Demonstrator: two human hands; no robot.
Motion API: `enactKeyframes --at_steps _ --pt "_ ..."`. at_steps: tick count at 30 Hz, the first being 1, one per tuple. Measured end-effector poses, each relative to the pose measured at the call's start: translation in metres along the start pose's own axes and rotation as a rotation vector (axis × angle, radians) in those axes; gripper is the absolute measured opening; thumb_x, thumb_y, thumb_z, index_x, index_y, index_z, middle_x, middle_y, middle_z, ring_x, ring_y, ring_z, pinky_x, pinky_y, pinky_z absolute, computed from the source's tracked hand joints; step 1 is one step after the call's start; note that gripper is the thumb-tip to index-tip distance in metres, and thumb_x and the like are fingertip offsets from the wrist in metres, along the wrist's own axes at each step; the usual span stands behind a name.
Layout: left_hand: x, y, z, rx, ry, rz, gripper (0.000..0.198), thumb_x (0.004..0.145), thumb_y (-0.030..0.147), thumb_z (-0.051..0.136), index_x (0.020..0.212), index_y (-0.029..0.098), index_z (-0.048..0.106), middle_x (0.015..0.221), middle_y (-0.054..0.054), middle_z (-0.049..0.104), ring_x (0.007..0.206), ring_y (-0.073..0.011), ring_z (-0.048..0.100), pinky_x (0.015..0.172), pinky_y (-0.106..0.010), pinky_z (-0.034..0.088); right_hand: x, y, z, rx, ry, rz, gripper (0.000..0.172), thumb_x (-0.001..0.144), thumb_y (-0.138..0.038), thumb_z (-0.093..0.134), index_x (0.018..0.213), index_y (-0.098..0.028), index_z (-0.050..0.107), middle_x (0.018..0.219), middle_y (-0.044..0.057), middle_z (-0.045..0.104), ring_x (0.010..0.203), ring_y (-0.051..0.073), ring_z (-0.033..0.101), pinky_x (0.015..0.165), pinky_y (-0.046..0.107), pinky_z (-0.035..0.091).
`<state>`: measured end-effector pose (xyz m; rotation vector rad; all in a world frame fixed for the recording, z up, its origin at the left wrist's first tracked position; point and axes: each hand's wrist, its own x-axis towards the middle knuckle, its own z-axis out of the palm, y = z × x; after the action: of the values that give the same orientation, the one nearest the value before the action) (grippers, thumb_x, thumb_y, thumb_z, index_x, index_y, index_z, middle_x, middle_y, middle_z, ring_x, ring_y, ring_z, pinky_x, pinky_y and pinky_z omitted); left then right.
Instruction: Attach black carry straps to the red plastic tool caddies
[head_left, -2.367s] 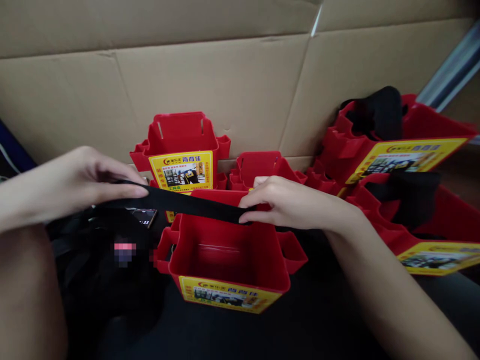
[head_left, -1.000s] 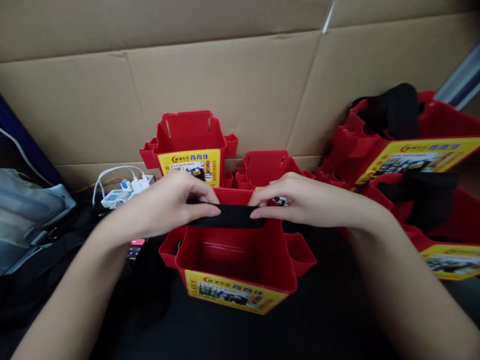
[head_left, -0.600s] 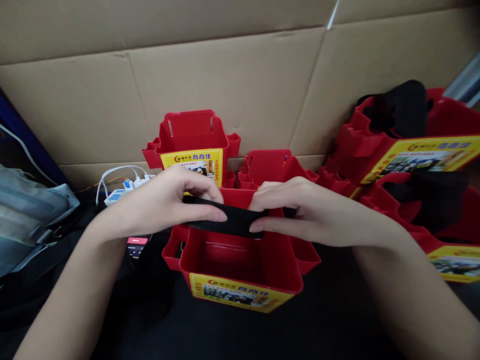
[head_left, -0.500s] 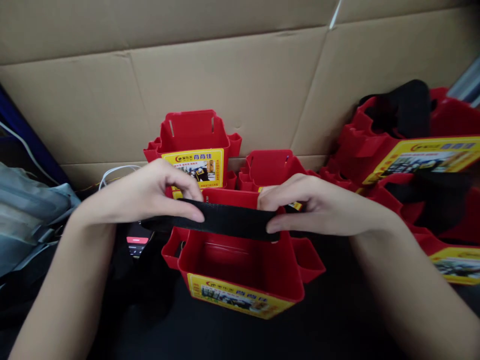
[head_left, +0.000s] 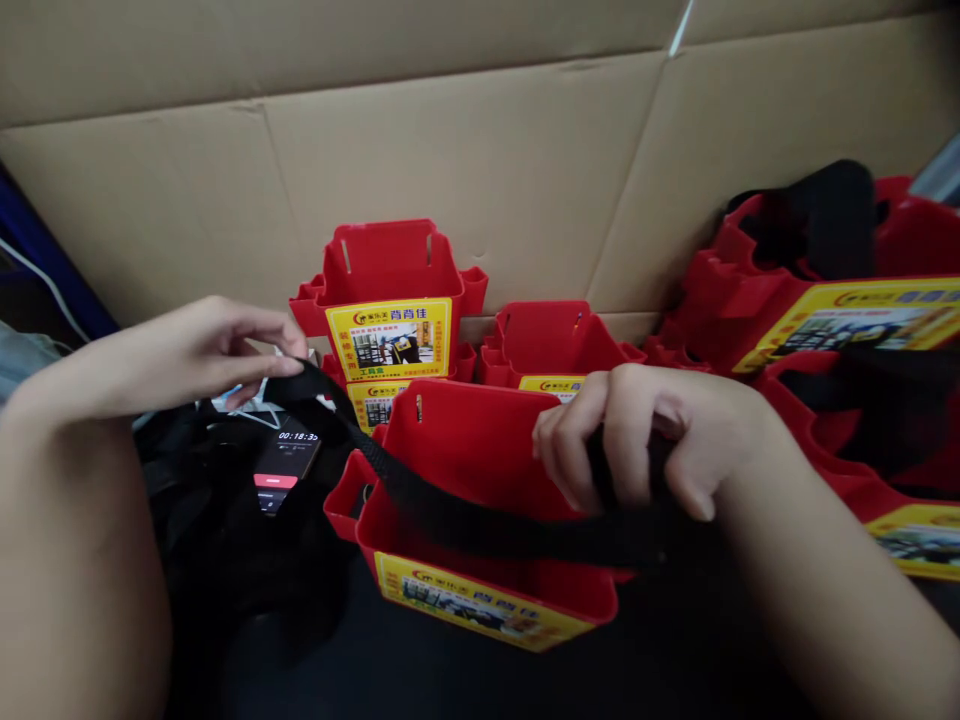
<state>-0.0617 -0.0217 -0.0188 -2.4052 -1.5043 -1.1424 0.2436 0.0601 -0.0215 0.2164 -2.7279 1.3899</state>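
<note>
A black webbing strap point(head_left: 465, 520) sags across the mouth of a red plastic tool box point(head_left: 480, 430) with a yellow printed label. Off to the box's left, my left hand point(head_left: 232, 350) pinches the strap between thumb and fingers. My right hand point(head_left: 637, 440) is closed round the strap's other part, over the box's right side, and hides that side pocket. The box stands upright on a dark surface, with a slot showing in its back wall near the upper left corner.
Behind stand more red boxes, one stacked point(head_left: 390, 260) and one lower point(head_left: 544, 340). On the right are boxes with black straps point(head_left: 840, 220). A lit phone point(head_left: 285, 465) lies at left among black straps. A cardboard wall point(head_left: 465, 180) closes off the back.
My hands have moved apart, the left one outward to the left and the right one to the right and slightly down. The strap, held straight before, now sags over the box.
</note>
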Motion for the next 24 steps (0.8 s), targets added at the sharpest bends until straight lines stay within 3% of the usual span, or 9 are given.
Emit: enactKeyframes --at_steps 2,5,8,10,13,15,19,21,24 --pt "0.003 0.012 0.001 -0.014 -0.006 0.024 0.038 0.084 0.048 0.042 0.076 0.017 0.062 0.063 -0.002 0.059 0.068 -0.0135 0.053 0.063 -0.024 0.043 0.004 -0.005 0.004 -0.046 0.098 0.043 0.041 0.079 -0.052 0.053 0.077 -0.014 0.068 0.081 0.01 0.066 0.078 0.017 0.062 0.077 0.031 0.047" --pt "0.008 0.031 -0.001 -0.049 -0.03 0.098 0.032 0.086 0.043 0.042 0.078 0.018 0.061 0.067 -0.003 0.061 0.068 -0.0139 0.053 0.065 -0.025 0.043 0.015 -0.01 0.015 -0.261 0.428 0.087 0.036 0.08 -0.047 0.054 0.098 -0.018 0.065 0.101 0.009 0.064 0.094 0.018 0.059 0.087 0.032 0.044" --pt "0.012 0.049 -0.002 -0.125 -0.108 0.279 0.019 0.085 0.033 0.049 0.073 0.02 0.058 0.067 0.0 0.06 0.061 -0.0115 0.051 0.061 -0.023 0.042 0.031 -0.012 0.027 -0.541 0.718 0.11 0.054 0.078 -0.033 0.062 0.128 -0.024 0.044 0.134 0.007 0.043 0.122 0.02 0.042 0.098 0.036 0.038" --pt "0.013 0.058 0.001 -0.163 -0.243 0.397 0.013 0.083 0.026 0.053 0.071 0.021 0.057 0.068 0.001 0.059 0.06 -0.0106 0.052 0.06 -0.021 0.042 0.039 -0.012 0.033 -0.71 0.729 0.128 0.065 0.077 -0.03 0.063 0.134 -0.025 0.034 0.143 0.006 0.031 0.131 0.022 0.029 0.105 0.04 0.03" --pt "0.012 0.066 0.004 -0.175 -0.512 0.498 0.011 0.083 0.022 0.053 0.075 0.021 0.059 0.075 0.0 0.062 0.069 -0.0114 0.056 0.065 -0.019 0.043 0.041 -0.01 0.034 -0.899 0.601 0.158 0.036 0.081 -0.024 0.057 0.117 -0.023 0.053 0.127 0.003 0.051 0.123 0.02 0.041 0.109 0.044 0.019" --pt "0.011 0.065 0.0 -0.168 -0.636 0.51 0.01 0.084 0.02 0.053 0.078 0.019 0.061 0.076 -0.001 0.062 0.075 -0.0112 0.057 0.07 -0.018 0.043 0.036 -0.009 0.03 -0.939 0.579 0.181 0.017 0.084 -0.021 0.053 0.097 -0.022 0.063 0.104 0.0 0.065 0.104 0.016 0.056 0.105 0.041 0.027" --pt "0.007 0.05 -0.021 -0.136 -0.76 0.448 0.01 0.082 0.017 0.056 0.074 0.02 0.062 0.07 0.004 0.062 0.07 -0.0078 0.058 0.075 -0.017 0.044 0.021 -0.01 0.019 -0.936 0.76 0.242 0.015 0.083 -0.027 0.054 0.088 -0.019 0.065 0.087 0.001 0.068 0.078 0.014 0.062 0.076 0.027 0.046" --pt "0.005 0.045 -0.027 -0.126 -0.677 0.406 0.004 0.078 0.021 0.061 0.078 0.022 0.065 0.076 0.005 0.065 0.075 -0.009 0.06 0.082 -0.019 0.044 0.017 -0.012 0.017 -0.979 0.837 0.316 0.018 0.083 -0.031 0.054 0.088 -0.019 0.066 0.085 0.002 0.068 0.073 0.015 0.062 0.069 0.026 0.046" --pt "0.005 0.049 -0.014 -0.14 -0.268 0.273 0.029 0.073 0.031 0.066 0.102 0.026 0.062 0.105 0.002 0.065 0.098 -0.0156 0.059 0.09 -0.026 0.044 0.019 -0.017 0.024 -1.06 0.807 0.397 0.019 0.083 -0.033 0.054 0.087 -0.02 0.067 0.084 0.002 0.069 0.072 0.016 0.063 0.067 0.027 0.045"
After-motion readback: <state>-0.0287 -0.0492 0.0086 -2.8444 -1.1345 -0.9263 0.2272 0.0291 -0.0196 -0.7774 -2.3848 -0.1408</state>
